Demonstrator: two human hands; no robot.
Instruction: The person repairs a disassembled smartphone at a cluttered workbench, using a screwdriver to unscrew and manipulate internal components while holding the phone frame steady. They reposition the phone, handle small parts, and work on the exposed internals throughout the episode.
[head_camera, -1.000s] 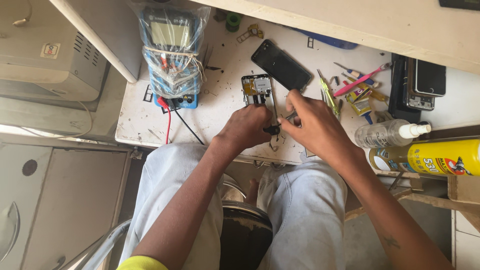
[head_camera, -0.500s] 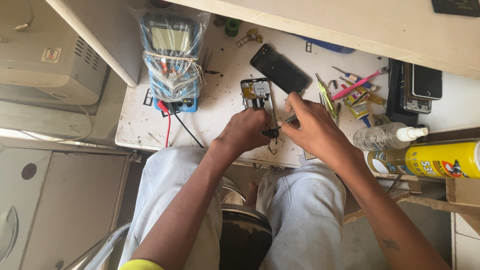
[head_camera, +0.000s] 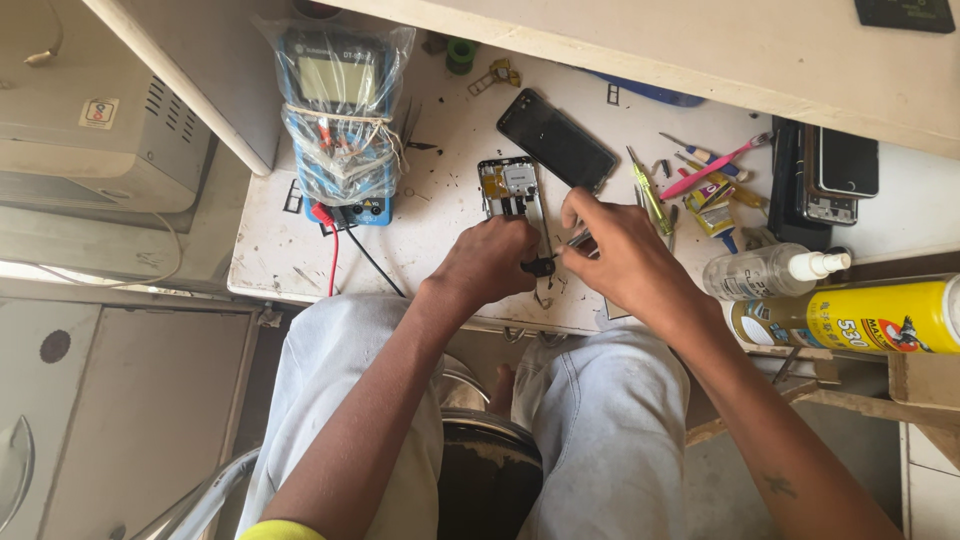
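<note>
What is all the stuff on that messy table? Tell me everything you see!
opened phone body: one, silver with yellow parts, table middle, under the left hand's fingers
black phone: one, lying flat just beyond it
multimeter: one, blue, wrapped in clear plastic, table left, red and black leads hanging
pink tool: one, among small tools on the right
stacked phones: a few, dark, far right
spray bottle: one, clear, lying on its side, right edge
yellow tube: one, lying beside the bottle
table: one, white, stained
left hand: touching the opened phone
right hand: pinching a thin metal tool
</note>
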